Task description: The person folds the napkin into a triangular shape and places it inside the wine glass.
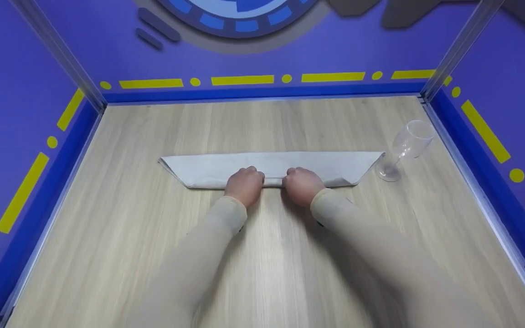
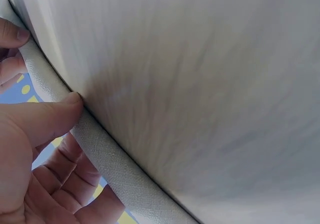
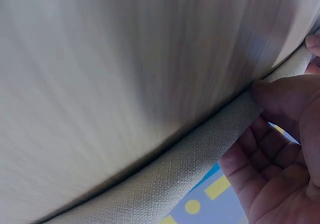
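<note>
A pale grey cloth (image 1: 267, 164), folded into a long strip with slanted ends, lies across the middle of the wooden table. Its near edge is rounded like a roll. Just left of the middle, my left hand (image 1: 245, 186) grips that edge, and in the left wrist view the thumb (image 2: 65, 111) presses its table side with the fingers curled over the other. My right hand (image 1: 303, 186) grips the same edge a short way to the right; its thumb (image 3: 280, 96) sits low against the roll (image 3: 200, 144). A short stretch of cloth shows between the hands.
A clear wine glass (image 1: 409, 143) stands on the table close to the cloth's right end. The wooden tabletop (image 1: 121, 237) is bordered by metal rails and blue-purple walls (image 1: 290, 59) with yellow marks on the left, back and right.
</note>
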`<state>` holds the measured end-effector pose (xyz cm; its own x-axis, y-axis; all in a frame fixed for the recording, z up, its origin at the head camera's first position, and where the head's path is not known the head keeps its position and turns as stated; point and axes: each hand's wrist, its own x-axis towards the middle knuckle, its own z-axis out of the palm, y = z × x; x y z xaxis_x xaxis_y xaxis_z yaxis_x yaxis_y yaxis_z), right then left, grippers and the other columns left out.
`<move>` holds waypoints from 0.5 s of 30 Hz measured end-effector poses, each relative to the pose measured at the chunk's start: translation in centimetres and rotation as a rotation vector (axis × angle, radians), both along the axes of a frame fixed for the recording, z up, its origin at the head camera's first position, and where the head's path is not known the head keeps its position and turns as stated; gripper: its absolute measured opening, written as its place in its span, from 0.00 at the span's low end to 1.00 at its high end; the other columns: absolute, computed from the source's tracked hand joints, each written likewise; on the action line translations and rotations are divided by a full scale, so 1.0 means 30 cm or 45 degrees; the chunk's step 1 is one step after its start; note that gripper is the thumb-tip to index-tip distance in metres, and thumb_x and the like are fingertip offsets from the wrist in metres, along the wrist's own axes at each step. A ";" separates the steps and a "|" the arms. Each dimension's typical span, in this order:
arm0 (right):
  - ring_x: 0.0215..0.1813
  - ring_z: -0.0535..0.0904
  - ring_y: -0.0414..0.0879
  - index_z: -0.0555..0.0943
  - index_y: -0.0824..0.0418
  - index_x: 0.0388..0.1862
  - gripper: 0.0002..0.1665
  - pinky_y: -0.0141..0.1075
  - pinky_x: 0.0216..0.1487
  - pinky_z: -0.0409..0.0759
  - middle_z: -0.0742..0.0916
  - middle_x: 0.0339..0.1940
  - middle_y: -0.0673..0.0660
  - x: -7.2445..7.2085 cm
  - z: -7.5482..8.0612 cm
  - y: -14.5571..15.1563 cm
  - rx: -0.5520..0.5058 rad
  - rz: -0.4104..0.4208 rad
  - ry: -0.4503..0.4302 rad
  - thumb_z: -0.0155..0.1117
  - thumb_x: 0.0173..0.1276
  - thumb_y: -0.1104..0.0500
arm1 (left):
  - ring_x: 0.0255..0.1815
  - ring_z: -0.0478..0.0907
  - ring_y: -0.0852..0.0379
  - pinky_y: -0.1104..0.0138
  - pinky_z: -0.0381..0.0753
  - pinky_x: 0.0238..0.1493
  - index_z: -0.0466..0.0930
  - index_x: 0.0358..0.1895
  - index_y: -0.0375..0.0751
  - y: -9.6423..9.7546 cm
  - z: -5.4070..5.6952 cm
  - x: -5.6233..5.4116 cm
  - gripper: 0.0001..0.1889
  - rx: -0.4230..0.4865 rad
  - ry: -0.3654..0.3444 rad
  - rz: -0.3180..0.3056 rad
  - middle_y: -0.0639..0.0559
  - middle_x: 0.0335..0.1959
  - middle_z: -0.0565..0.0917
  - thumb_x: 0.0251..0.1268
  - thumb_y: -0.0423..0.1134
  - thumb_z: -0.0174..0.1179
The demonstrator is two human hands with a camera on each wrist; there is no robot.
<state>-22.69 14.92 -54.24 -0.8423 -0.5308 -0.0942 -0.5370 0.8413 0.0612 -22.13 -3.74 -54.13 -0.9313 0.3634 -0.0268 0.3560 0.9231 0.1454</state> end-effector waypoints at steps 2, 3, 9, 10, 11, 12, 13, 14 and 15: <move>0.41 0.87 0.57 0.90 0.65 0.42 0.11 0.50 0.45 0.87 0.88 0.38 0.62 0.000 -0.002 0.001 -0.007 0.011 0.008 0.60 0.77 0.64 | 0.46 0.86 0.40 0.50 0.87 0.48 0.90 0.45 0.38 0.001 0.000 0.001 0.11 -0.014 0.003 0.000 0.40 0.41 0.87 0.77 0.31 0.55; 0.41 0.87 0.57 0.90 0.65 0.41 0.11 0.50 0.45 0.87 0.88 0.37 0.62 0.000 -0.002 0.001 -0.011 0.018 0.014 0.60 0.76 0.65 | 0.46 0.86 0.40 0.50 0.88 0.48 0.89 0.46 0.37 0.001 -0.001 0.002 0.11 -0.021 0.003 -0.001 0.40 0.41 0.87 0.77 0.31 0.55; 0.41 0.88 0.57 0.90 0.65 0.42 0.10 0.51 0.44 0.88 0.88 0.36 0.62 -0.002 -0.008 0.006 -0.026 0.044 0.044 0.62 0.75 0.65 | 0.45 0.86 0.40 0.50 0.88 0.47 0.88 0.47 0.36 0.002 -0.006 0.002 0.12 -0.050 0.026 -0.009 0.40 0.42 0.87 0.79 0.31 0.53; 0.41 0.88 0.57 0.90 0.65 0.42 0.10 0.50 0.44 0.88 0.88 0.36 0.62 -0.003 -0.008 0.006 -0.026 0.043 0.040 0.62 0.75 0.64 | 0.45 0.86 0.40 0.50 0.88 0.47 0.88 0.47 0.36 0.002 -0.007 0.001 0.11 -0.046 0.032 -0.010 0.40 0.41 0.87 0.78 0.31 0.53; 0.41 0.88 0.56 0.90 0.64 0.43 0.10 0.50 0.44 0.87 0.88 0.36 0.62 -0.005 -0.007 0.006 -0.024 0.044 0.036 0.62 0.75 0.64 | 0.44 0.86 0.40 0.50 0.88 0.47 0.88 0.46 0.36 0.001 -0.008 0.001 0.11 -0.040 0.037 -0.011 0.40 0.41 0.87 0.78 0.31 0.53; 0.41 0.88 0.56 0.90 0.64 0.43 0.10 0.50 0.45 0.88 0.89 0.37 0.62 -0.007 -0.006 0.007 -0.026 0.041 0.026 0.62 0.75 0.64 | 0.44 0.86 0.40 0.50 0.88 0.46 0.88 0.46 0.36 0.001 -0.008 0.000 0.11 -0.035 0.037 -0.016 0.40 0.41 0.87 0.78 0.31 0.53; 0.41 0.88 0.56 0.90 0.64 0.44 0.10 0.49 0.45 0.88 0.89 0.37 0.61 -0.009 -0.005 0.007 -0.025 0.039 0.015 0.62 0.75 0.64 | 0.44 0.86 0.40 0.49 0.88 0.46 0.88 0.45 0.36 0.000 -0.007 -0.001 0.11 -0.027 0.038 -0.020 0.39 0.41 0.87 0.77 0.30 0.54; 0.42 0.88 0.56 0.90 0.64 0.44 0.10 0.49 0.46 0.88 0.89 0.37 0.61 -0.011 -0.004 0.009 -0.028 0.036 0.000 0.62 0.76 0.65 | 0.44 0.86 0.40 0.49 0.88 0.46 0.88 0.45 0.36 -0.001 -0.006 -0.002 0.11 -0.018 0.033 -0.023 0.39 0.41 0.87 0.77 0.30 0.54; 0.42 0.88 0.56 0.89 0.64 0.44 0.10 0.49 0.46 0.87 0.89 0.37 0.61 -0.014 -0.002 0.010 -0.033 0.032 -0.017 0.61 0.76 0.65 | 0.45 0.86 0.39 0.49 0.87 0.47 0.88 0.45 0.36 -0.003 -0.005 -0.004 0.11 -0.010 0.023 -0.027 0.39 0.41 0.87 0.77 0.30 0.54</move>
<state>-23.11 15.22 -54.31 -0.8276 -0.5539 -0.0910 -0.5583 0.8290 0.0322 -22.24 -3.83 -54.29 -0.9236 0.3830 -0.0132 0.3781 0.9163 0.1320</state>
